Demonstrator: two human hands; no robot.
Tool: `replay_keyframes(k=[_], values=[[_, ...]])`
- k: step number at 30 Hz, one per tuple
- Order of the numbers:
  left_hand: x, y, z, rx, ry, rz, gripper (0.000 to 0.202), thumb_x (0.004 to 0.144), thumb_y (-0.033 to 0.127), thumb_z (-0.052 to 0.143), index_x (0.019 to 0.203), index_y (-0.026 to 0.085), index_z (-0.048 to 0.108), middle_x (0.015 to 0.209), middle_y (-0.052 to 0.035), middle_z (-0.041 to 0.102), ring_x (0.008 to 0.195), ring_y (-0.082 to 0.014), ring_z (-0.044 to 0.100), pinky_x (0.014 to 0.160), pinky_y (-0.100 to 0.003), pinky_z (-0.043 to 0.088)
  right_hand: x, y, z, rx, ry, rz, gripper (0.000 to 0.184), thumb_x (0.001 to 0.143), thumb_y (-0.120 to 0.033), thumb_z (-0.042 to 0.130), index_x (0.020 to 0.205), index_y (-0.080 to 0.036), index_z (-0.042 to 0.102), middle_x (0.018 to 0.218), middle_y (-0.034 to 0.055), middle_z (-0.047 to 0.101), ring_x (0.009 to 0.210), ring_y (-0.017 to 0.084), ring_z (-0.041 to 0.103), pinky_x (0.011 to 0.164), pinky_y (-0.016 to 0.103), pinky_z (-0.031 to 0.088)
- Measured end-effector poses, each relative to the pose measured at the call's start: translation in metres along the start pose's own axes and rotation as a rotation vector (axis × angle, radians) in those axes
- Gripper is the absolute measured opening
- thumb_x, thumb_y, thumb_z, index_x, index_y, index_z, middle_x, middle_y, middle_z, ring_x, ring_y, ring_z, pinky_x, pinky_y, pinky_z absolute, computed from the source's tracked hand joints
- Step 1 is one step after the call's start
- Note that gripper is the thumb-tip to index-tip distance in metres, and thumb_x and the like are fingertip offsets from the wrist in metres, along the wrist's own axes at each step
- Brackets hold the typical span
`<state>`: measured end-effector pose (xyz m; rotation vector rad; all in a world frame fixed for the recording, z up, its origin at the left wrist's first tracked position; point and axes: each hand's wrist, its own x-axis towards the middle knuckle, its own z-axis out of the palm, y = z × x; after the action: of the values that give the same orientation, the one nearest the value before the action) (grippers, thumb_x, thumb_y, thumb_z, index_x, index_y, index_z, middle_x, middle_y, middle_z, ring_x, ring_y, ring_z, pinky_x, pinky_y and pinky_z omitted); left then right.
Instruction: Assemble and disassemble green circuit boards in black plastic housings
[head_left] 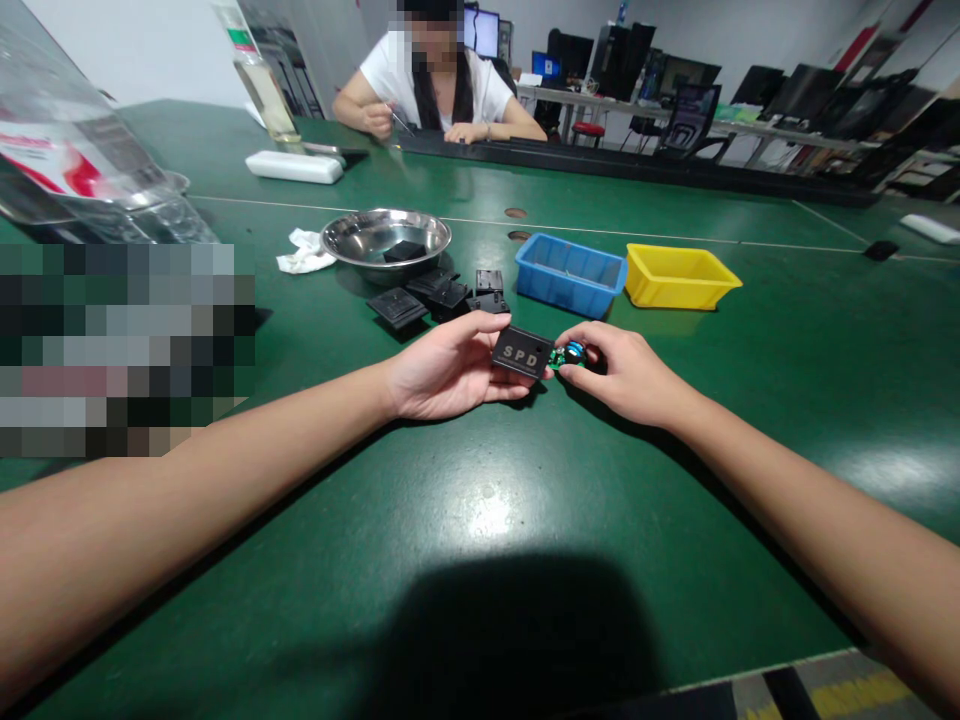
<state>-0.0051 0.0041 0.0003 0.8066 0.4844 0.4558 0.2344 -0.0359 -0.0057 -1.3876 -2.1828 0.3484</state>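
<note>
Standing by the green surface (487, 520), I take the steel bowl (352, 232) as my marker. Just in front of it, nearer the person, the left hand (442, 375) curls around a black cover (523, 352), thumb on top and fingers beneath, its face stamped "SPD" in pale letters. The right hand (630, 375) meets it from the other side, pinching a small green circuit board (566, 354) with a blue part on it, the board's end touching the cover's edge. Both are held just above the surface. One black piece (405, 251) lies inside the bowl, and a pile of black housings (442, 293) sits against the bowl's near right side. To the bowl's right stand a blue bin (562, 290) and, beyond that, a yellow bin (679, 290). A crumpled white cloth (304, 252) touches the bowl's left side. Far behind the bowl, a co-worker in a white top (439, 90) sits at the far edge.
</note>
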Motion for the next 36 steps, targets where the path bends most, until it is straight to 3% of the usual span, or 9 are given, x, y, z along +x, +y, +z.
replay_keyframes(k=[20, 36], values=[[0.0006, -0.0006, 0.0013, -0.033, 0.059, 0.006, 0.035, 0.102, 0.032, 0.049, 0.099, 0.006, 0.072, 0.098, -0.0175, 0.078, 0.089, -0.0206, 0.075, 0.085, -0.030, 0.061, -0.0004, -0.0003, 0.0000, 0.004, 0.001, 0.001, 0.020, 0.085, -0.025, 0.068, 0.104, -0.018, 0.070, 0.083, 0.0021, 0.065, 0.069, 0.016, 0.051, 0.069, 0.028, 0.038], [-0.0003, -0.0010, 0.0040, -0.048, 0.043, 0.012, 0.035, 0.103, 0.031, 0.047, 0.103, 0.007, 0.072, 0.100, -0.0147, 0.078, 0.090, -0.0196, 0.074, 0.085, -0.029, 0.060, -0.0005, 0.0008, 0.0006, 0.008, 0.002, -0.001, 0.020, 0.085, -0.026, 0.067, 0.104, -0.018, 0.070, 0.082, 0.0020, 0.065, 0.069, 0.016, 0.051, 0.069, 0.028, 0.039]])
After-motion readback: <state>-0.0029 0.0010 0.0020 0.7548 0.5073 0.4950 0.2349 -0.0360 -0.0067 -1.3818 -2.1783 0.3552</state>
